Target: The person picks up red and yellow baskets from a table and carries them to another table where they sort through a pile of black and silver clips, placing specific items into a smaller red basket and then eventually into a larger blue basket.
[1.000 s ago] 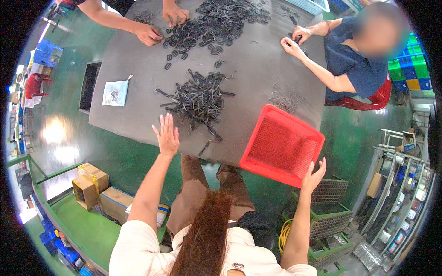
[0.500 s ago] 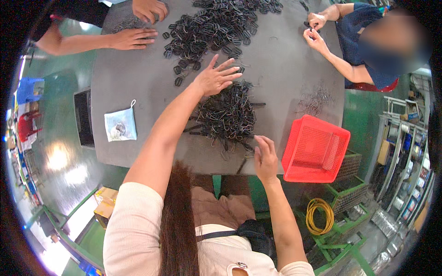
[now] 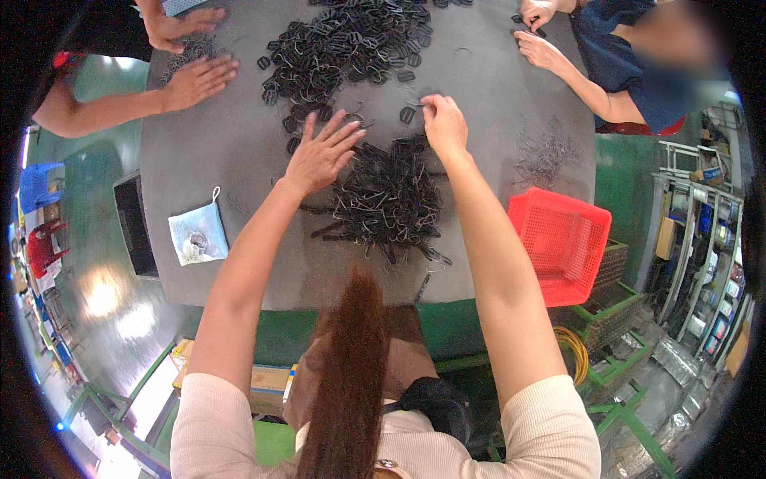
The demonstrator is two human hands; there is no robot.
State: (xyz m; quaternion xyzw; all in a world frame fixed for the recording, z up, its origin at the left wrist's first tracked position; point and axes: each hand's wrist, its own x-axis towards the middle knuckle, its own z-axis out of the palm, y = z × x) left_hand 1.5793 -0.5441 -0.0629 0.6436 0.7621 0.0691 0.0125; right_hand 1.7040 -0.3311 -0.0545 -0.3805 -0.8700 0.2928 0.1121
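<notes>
- The grey desk (image 3: 239, 168) fills the upper half of the frame; its near edge curves across mid-frame, and bare surface lies at centre left
- A red basket (image 3: 558, 243) overhangs the desk's right edge
- The near pile of dark wire clips (image 3: 387, 199) sits at centre, tangled and thin; a larger heap (image 3: 351, 44) lies at upper centre
- The left hand (image 3: 319, 152) rests flat, fingers spread, on the pile's upper left edge
- The right hand (image 3: 443, 124) pinches its fingertips together on a clip just above the pile
- Other people's hands (image 3: 195, 80) work at the upper left and upper right

Small flat blue-white pouch (image 3: 199, 235) on grey table (image 3: 239, 144), left edge; cardboard boxes (image 3: 267, 389) under table.
</notes>
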